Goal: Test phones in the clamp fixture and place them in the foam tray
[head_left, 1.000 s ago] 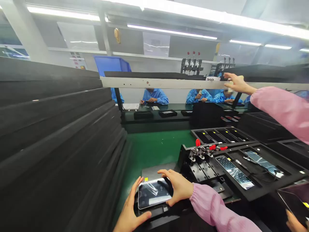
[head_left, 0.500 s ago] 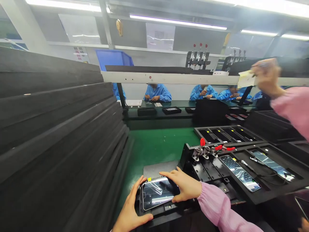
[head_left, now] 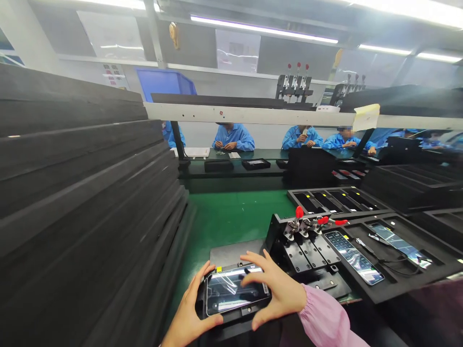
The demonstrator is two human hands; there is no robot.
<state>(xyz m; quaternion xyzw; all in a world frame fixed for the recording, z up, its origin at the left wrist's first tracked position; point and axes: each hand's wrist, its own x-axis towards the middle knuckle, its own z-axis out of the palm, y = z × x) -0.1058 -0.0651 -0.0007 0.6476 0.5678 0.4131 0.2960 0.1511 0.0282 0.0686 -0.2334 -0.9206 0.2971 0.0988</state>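
Note:
A smartphone [head_left: 231,289] lies screen up in a black fixture [head_left: 249,311] at the lower middle, with a small yellow tab [head_left: 219,269] at its upper edge. My left hand [head_left: 191,306] grips the fixture's left end, fingers along the far side and thumb on the near side. Over the phone's right end is my right hand [head_left: 277,289], its fingers spread and nothing held in them. Right of it stands a clamp jig [head_left: 304,250] with red-tipped levers. Beside the jig, a black foam tray [head_left: 390,289] bears a lit phone [head_left: 354,258], another phone [head_left: 401,245] and cables.
Tall stacked black foam sheets [head_left: 79,217] crowd the left. A second tray [head_left: 294,193] with several dark phones lies behind the jig. Yellow paper [head_left: 366,117] hangs on the white shelf beam [head_left: 253,114]. Several people in blue work across the green bench [head_left: 231,217].
My right hand has spread its fingers and drawn back from the phone's right edge. Another person's pink-sleeved arm has left the upper right; the yellow paper stays on the beam.

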